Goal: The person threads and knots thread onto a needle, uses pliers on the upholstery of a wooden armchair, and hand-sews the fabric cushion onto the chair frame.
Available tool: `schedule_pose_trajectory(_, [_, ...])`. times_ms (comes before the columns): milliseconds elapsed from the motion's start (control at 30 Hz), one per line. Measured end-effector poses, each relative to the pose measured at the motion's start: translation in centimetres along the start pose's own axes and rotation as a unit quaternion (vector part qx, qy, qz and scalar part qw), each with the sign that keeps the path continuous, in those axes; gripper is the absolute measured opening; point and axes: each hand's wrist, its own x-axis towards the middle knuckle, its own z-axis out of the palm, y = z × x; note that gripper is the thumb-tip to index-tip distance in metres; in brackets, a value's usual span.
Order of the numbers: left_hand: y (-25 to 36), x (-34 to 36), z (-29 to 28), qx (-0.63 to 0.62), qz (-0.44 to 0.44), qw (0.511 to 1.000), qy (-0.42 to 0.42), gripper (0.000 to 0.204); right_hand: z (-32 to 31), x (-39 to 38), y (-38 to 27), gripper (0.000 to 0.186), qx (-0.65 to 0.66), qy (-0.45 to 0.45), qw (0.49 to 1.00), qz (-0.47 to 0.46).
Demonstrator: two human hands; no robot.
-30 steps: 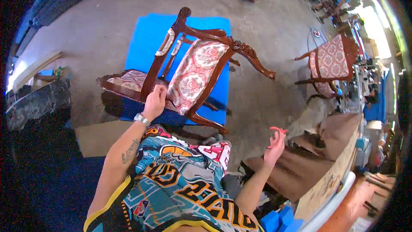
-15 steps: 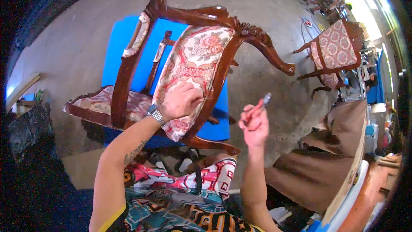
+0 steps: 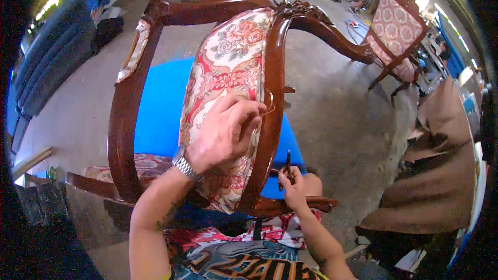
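A carved dark-wood chair frame [image 3: 272, 98] lies tipped before me, its back panel [image 3: 236, 46] covered in red and cream floral fabric. My left hand [image 3: 223, 132], with a metal watch on the wrist, rests over the panel. Its fingertips pinch a thin, pale strand [image 3: 271, 102] that loops out at the panel's right edge, against the wood. Lower down on the right, my right hand [image 3: 293, 189] is closed round a small pair of pliers [image 3: 288, 159], tip upward, beside the frame's outer rail. Its handles are mostly covered by my fingers.
A blue surface [image 3: 166, 91] shows under the chair. Another upholstered chair [image 3: 397, 26] stands at the far right. Brown sheet material [image 3: 428, 176] drapes along the right side. Dark blue rolls [image 3: 57, 52] lie at the far left. People are in the background at top right.
My right hand has lowered with the pliers, from beside the panel to near the bottom rail. My left hand has stayed at the panel's right edge. The view has tilted and come closer.
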Motion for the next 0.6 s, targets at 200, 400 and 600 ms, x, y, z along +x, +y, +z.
schedule_pose_trajectory(200, [0.3,2.0,-0.6,0.029,0.042,0.997,-0.057,0.024,0.3,0.1,2.2,0.011,-0.075,-0.054,0.995,0.044])
schedule_pose_trajectory(400, [-1.9,4.7,1.4,0.046,0.112,0.970,-0.211,0.027,0.5,2.0,3.9,0.023,0.097,-0.035,0.988,0.113])
schedule_pose_trajectory(600, [-1.5,3.9,2.6,0.147,0.214,0.934,-0.243,0.024,0.9,4.3,4.3,0.016,0.298,0.034,0.930,0.212])
